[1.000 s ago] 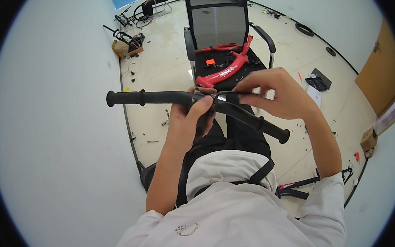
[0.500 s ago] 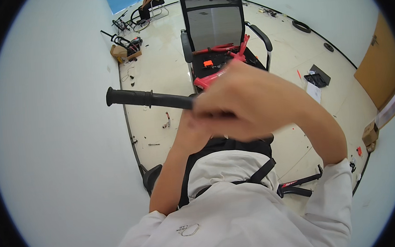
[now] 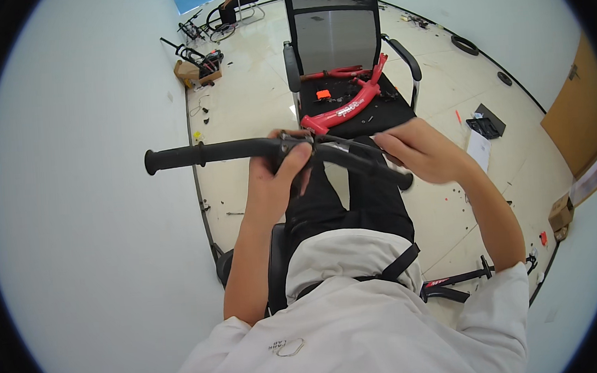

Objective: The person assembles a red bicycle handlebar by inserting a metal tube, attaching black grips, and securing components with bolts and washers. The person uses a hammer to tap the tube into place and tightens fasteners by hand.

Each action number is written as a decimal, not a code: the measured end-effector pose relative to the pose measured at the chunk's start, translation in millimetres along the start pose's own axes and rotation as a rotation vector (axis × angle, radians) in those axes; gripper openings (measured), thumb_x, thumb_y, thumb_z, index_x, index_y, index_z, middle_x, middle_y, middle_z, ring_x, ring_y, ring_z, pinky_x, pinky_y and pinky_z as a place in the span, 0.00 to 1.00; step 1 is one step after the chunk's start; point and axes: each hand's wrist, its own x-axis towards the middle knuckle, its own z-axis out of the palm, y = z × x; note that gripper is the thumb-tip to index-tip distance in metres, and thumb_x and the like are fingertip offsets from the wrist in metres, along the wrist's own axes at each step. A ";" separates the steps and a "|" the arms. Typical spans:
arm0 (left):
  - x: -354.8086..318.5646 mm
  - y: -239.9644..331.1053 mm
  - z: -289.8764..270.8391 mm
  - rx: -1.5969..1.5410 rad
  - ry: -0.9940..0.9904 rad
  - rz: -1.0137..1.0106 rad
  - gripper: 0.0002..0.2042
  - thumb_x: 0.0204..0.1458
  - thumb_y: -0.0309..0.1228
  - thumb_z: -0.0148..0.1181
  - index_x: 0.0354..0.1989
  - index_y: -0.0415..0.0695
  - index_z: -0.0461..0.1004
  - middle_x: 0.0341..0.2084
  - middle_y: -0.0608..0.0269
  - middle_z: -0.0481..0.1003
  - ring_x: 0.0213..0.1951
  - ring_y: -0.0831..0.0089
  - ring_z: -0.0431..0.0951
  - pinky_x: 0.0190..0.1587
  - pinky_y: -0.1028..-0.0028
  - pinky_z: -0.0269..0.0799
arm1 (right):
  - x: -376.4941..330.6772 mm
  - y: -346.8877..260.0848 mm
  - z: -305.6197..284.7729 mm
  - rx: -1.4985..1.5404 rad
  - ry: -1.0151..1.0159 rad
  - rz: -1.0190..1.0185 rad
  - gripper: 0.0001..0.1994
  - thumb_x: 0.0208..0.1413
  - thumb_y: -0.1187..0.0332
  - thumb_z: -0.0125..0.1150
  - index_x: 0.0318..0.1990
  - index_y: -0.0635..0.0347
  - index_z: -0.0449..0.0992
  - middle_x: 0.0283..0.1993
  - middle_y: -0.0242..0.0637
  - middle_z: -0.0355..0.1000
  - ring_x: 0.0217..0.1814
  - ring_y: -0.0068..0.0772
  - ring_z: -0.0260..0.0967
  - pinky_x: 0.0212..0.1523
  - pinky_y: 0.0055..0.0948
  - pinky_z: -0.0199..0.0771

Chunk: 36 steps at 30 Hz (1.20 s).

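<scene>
The person sits holding a black handlebar (image 3: 255,149) level across the lap, over the black trousers. The left hand (image 3: 279,181) is closed around the bar's middle, fingers wrapped up over the clamp area, thumb on the near side. The right hand (image 3: 425,153) now lies on the bar's right half, fingers curled about it just short of the right grip (image 3: 399,177); half a second ago this hand was raised in a blur in front of the camera and hid most of the bar, and a second ago it pinched at the bar's centre beside the left hand. The left grip (image 3: 172,158) sticks out free to the left, as before. The bar itself has hardly shifted between the pictures, its left half level and its right half sloping down. Just beyond the hands stands a black mesh chair (image 3: 336,42), and on its seat lies a red bike frame (image 3: 345,106) with a small orange part (image 3: 323,95) beside it. Loose parts lie scattered on the pale floor (image 3: 252,93), with a cardboard box (image 3: 196,72) farther off near the wall.
</scene>
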 end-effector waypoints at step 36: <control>31.5 -1.9 -3.0 -0.523 -0.583 -0.546 0.28 0.68 0.46 0.38 0.55 0.27 0.68 0.47 0.32 0.75 0.48 0.43 0.79 0.47 0.54 0.79 | 70.5 31.9 3.7 -0.201 -0.104 -0.216 0.08 0.60 0.73 0.56 0.41 0.67 0.79 0.30 0.41 0.76 0.30 0.35 0.72 0.33 0.31 0.70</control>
